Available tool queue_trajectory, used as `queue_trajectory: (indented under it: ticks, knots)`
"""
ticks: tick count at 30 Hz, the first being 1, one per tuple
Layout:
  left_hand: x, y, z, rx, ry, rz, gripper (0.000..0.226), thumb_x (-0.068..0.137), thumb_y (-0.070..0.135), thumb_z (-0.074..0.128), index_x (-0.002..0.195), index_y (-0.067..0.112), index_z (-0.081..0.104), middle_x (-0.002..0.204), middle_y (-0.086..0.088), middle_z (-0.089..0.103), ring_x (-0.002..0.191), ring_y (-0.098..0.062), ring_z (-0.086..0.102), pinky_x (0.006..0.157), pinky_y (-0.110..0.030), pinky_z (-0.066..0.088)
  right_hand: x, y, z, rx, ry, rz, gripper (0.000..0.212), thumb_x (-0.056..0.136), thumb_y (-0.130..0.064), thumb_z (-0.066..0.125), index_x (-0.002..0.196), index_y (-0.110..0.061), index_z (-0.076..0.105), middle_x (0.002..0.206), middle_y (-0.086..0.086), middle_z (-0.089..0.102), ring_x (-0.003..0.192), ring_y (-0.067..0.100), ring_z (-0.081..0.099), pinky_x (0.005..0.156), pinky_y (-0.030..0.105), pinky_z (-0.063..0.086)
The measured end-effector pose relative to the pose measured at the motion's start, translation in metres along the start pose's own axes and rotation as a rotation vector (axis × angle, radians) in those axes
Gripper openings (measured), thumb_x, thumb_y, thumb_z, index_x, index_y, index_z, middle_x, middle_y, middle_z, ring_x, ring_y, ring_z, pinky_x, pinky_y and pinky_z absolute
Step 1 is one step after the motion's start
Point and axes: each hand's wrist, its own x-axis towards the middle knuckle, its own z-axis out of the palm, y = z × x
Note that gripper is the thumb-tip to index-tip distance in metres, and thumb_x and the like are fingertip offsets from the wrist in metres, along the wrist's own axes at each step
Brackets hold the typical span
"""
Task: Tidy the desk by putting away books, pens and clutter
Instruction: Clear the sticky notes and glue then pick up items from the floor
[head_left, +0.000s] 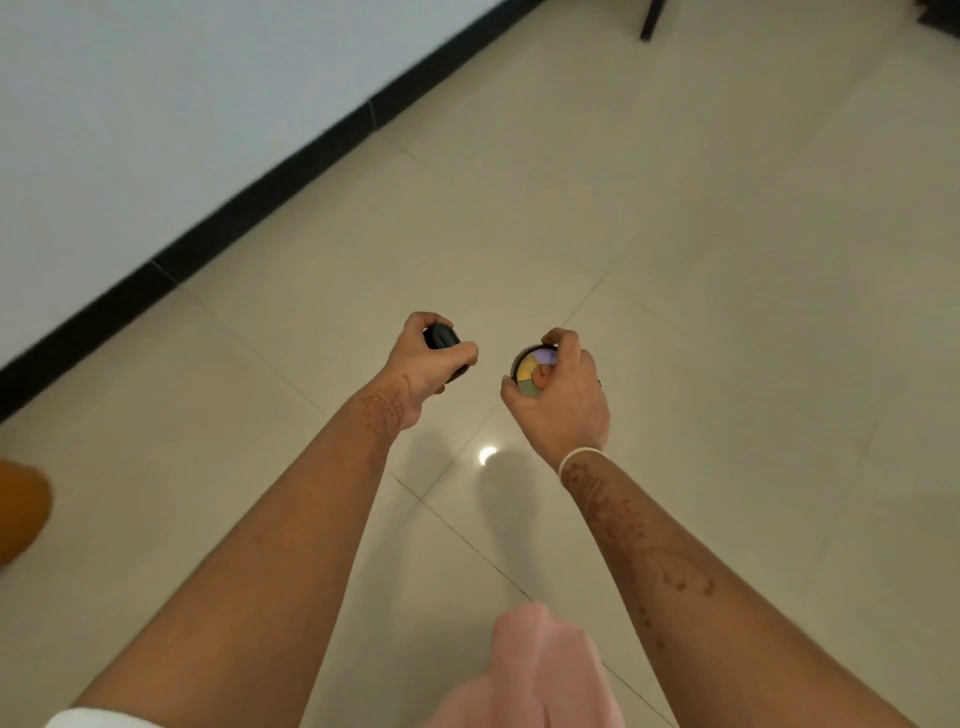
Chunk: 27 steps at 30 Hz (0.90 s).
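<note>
Both hands hold the two halves of a round compact out over the tiled floor; no surface is in view.

The left hand (428, 364) is curled closed around a black lid (442, 340), fingers wrapped over its rim. The right hand (563, 392) is closed on the round palette (531, 370), thumb and fingertips pinching its edge, the coloured wedges facing up and tilted slightly toward the lid. Taking the palette as landmark, the lid sits just to its left and a touch farther from the body, the two near but apart with a clear gap between them. Being round, neither piece has a long axis to line up. The coming move likely turns on closing that sideways gap, either hand equally placed to travel. A pink cloth (540, 670) hangs below the palette, nearer the body.
</note>
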Motion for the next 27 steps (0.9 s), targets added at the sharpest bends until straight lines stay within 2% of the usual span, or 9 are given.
queue_trajectory:
  ticks: [4, 7, 10, 12, 14, 18, 21, 24, 27]
  knots:
    - [-0.100, 0.089, -0.067, -0.165, 0.035, 0.016, 0.048, 0.076, 0.004, 0.074, 0.116, 0.018, 0.054, 0.105, -0.011, 0.063, 0.070, -0.019, 0.069, 0.059, -0.025, 0.055, -0.033, -0.121, -0.070, 0.120, -0.039, -0.093, 0.057, 0.073, -0.036, 0.076, 0.121, -0.027, 0.046, 0.109, -0.007, 0.042, 0.091, 0.014, 0.054, 0.077, 0.024, 0.042]
    - [-0.177, 0.148, -0.115, -0.249, 0.043, 0.063, 0.055, 0.074, 0.001, 0.079, 0.120, 0.018, 0.055, 0.107, -0.015, 0.065, 0.072, -0.023, 0.073, 0.057, -0.024, 0.056, -0.058, -0.205, -0.113, 0.237, -0.106, -0.114, 0.056, 0.071, -0.038, 0.080, 0.118, -0.024, 0.052, 0.111, -0.003, 0.044, 0.091, 0.009, 0.050, 0.081, 0.021, 0.044]
    - [-0.251, 0.191, -0.166, -0.291, 0.060, 0.110, 0.064, 0.074, 0.003, 0.080, 0.126, 0.025, 0.051, 0.107, -0.012, 0.067, 0.072, -0.020, 0.072, 0.055, -0.024, 0.054, -0.089, -0.285, -0.152, 0.533, -0.214, -0.012, 0.052, 0.071, -0.037, 0.083, 0.112, -0.022, 0.055, 0.109, 0.000, 0.053, 0.093, 0.016, 0.060, 0.068, 0.030, 0.058]
    - [-0.294, 0.213, -0.200, -0.309, 0.093, 0.125, 0.064, 0.076, 0.007, 0.079, 0.128, 0.027, 0.046, 0.109, -0.009, 0.068, 0.074, -0.017, 0.071, 0.056, -0.025, 0.053, -0.112, -0.331, -0.175, 0.709, -0.302, 0.069, 0.038, 0.080, -0.029, 0.077, 0.110, -0.020, 0.056, 0.107, 0.001, 0.056, 0.089, 0.017, 0.062, 0.060, 0.029, 0.059]
    - [-0.341, 0.230, -0.235, -0.343, 0.143, 0.127, 0.060, 0.079, 0.010, 0.077, 0.127, 0.023, 0.044, 0.110, -0.008, 0.065, 0.077, -0.016, 0.070, 0.061, -0.026, 0.052, -0.139, -0.373, -0.193, 0.817, -0.385, 0.113, 0.024, 0.089, -0.024, 0.067, 0.111, -0.019, 0.058, 0.113, 0.005, 0.056, 0.090, 0.018, 0.060, 0.059, 0.028, 0.059]
    - [-0.422, 0.247, -0.296, -0.415, 0.229, 0.162, 0.056, 0.080, 0.015, 0.077, 0.125, 0.022, 0.045, 0.114, -0.010, 0.062, 0.084, -0.020, 0.070, 0.064, -0.028, 0.052, -0.191, -0.441, -0.209, 0.864, -0.538, 0.120, 0.028, 0.098, -0.017, 0.054, 0.125, -0.013, 0.054, 0.124, 0.013, 0.054, 0.093, 0.021, 0.061, 0.057, 0.026, 0.059]
    - [-0.477, 0.245, -0.331, -0.501, 0.314, 0.189, 0.043, 0.089, 0.022, 0.068, 0.126, 0.020, 0.047, 0.119, -0.014, 0.064, 0.091, -0.026, 0.071, 0.066, -0.030, 0.053, -0.230, -0.480, -0.206, 0.870, -0.694, 0.107, 0.026, 0.100, -0.017, 0.048, 0.125, -0.013, 0.054, 0.126, 0.016, 0.055, 0.093, 0.023, 0.062, 0.057, 0.027, 0.058]
    - [-0.522, 0.230, -0.357, -0.606, 0.429, 0.207, 0.033, 0.098, 0.022, 0.054, 0.130, 0.018, 0.047, 0.119, -0.016, 0.065, 0.097, -0.032, 0.070, 0.065, -0.032, 0.053, -0.265, -0.516, -0.197, 0.867, -0.838, 0.100, 0.027, 0.098, -0.015, 0.052, 0.125, -0.011, 0.053, 0.121, 0.016, 0.056, 0.091, 0.024, 0.064, 0.060, 0.029, 0.058]
    - [-0.557, 0.204, -0.373, -0.712, 0.551, 0.229, 0.029, 0.102, 0.017, 0.045, 0.131, 0.018, 0.047, 0.115, -0.019, 0.066, 0.092, -0.032, 0.071, 0.063, -0.032, 0.052, -0.293, -0.539, -0.182, 0.844, -0.987, 0.108, 0.034, 0.094, -0.012, 0.058, 0.126, -0.004, 0.050, 0.116, 0.016, 0.058, 0.090, 0.025, 0.065, 0.060, 0.028, 0.058]
